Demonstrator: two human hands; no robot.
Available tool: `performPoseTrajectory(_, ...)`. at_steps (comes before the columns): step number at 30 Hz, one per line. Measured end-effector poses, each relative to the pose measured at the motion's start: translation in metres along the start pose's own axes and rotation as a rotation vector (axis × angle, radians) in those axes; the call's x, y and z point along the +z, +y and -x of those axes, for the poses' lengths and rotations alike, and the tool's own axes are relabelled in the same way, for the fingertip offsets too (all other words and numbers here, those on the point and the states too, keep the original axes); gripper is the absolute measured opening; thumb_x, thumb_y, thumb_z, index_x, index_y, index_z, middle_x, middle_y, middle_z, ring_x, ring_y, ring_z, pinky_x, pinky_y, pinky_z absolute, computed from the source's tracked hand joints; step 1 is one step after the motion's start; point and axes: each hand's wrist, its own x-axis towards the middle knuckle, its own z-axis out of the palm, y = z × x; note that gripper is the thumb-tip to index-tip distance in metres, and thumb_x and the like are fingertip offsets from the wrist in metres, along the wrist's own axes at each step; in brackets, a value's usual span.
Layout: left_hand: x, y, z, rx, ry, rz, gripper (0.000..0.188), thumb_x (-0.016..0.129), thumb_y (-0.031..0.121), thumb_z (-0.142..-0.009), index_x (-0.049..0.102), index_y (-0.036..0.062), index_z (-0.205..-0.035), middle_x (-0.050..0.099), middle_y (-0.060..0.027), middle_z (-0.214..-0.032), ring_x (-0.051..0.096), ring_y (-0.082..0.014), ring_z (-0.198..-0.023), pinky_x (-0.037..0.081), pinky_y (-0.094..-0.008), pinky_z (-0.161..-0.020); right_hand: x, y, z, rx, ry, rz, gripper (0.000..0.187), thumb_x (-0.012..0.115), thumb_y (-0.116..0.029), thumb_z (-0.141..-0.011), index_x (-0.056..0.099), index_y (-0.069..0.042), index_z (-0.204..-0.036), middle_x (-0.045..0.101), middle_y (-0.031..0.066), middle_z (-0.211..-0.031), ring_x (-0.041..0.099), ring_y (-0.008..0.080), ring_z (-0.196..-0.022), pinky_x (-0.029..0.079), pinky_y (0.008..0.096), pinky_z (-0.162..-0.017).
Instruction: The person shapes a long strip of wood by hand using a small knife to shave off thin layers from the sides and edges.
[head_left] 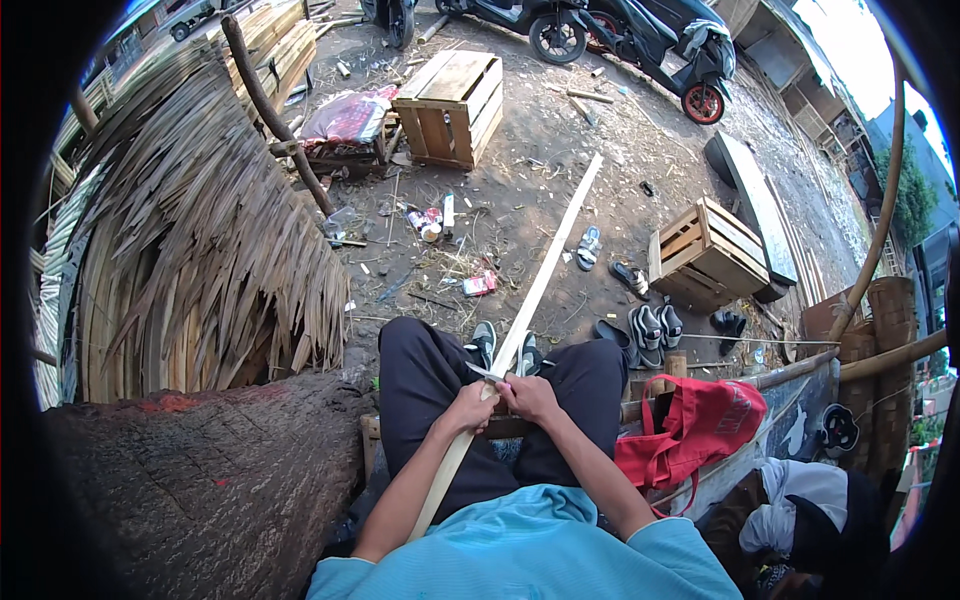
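Note:
A long pale strip of wood or bamboo [548, 262] runs from beside my left arm, up between my knees and out over the ground. My left hand [470, 410] is closed round the strip above my lap. Just to its right, my right hand [532, 398] grips a knife; its handle is hidden in my fingers. The short metal blade [484, 373] points left and lies across the strip, slightly beyond my left hand. I cannot tell whether the edge is cutting in.
Left are a thick trunk [200, 490] and a dry thatch stack [210, 200]. A red bag [690, 430] lies at my right. Wooden crates [450, 105], several shoes [655, 330], litter and a plank [752, 195] are spread over the dirt. Motorbikes [640, 45] stand at the back.

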Motion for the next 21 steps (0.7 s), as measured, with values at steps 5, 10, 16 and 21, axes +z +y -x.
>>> performPoseTrajectory(5,-0.004,0.002,0.0,0.009,-0.007,0.016,0.016,0.049,0.017,-0.092,0.046,0.0065,-0.104,0.045,-0.0001,-0.061,0.044,-0.0085,-0.04,0.036,-0.0254,-0.032,-0.015,0.01,-0.016,-0.09,-0.166,0.13,0.038,0.045,-0.043,-0.09,0.057,-0.009,-0.076,0.059,0.0145,-0.059,0.059,0.0352,-0.055,0.045,0.0463,-0.049)
performPoseTrajectory(10,-0.001,0.007,0.008,0.079,0.0,0.002,0.015,0.048,0.019,-0.093,0.043,0.0055,-0.098,0.044,-0.0005,-0.062,0.043,-0.0073,-0.041,0.035,-0.0243,-0.033,-0.043,0.042,-0.046,0.234,-0.087,0.243,0.048,0.039,-0.045,-0.092,0.063,-0.007,-0.073,0.062,0.0189,-0.065,0.063,0.0371,-0.064,0.049,0.0472,-0.056)
performPoseTrajectory(16,-0.007,-0.003,0.012,0.04,0.03,-0.077,0.015,0.048,0.017,-0.093,0.043,0.0033,-0.094,0.044,-0.0007,-0.061,0.043,-0.008,-0.041,0.035,-0.0253,-0.032,-0.042,0.045,-0.044,0.268,-0.178,0.155,0.053,0.035,-0.047,-0.094,0.065,-0.006,-0.08,0.064,0.0226,-0.075,0.063,0.0397,-0.075,0.05,0.0487,-0.067)
performPoseTrajectory(21,-0.005,0.001,0.019,0.05,0.023,-0.098,0.015,0.05,0.017,-0.092,0.043,0.0036,-0.092,0.047,-0.0014,-0.062,0.046,-0.0083,-0.042,0.037,-0.0256,-0.033,-0.032,0.035,-0.03,0.252,-0.103,0.145,0.046,0.039,-0.045,-0.093,0.059,-0.007,-0.075,0.061,0.0207,-0.068,0.061,0.04,-0.068,0.048,0.0501,-0.062)
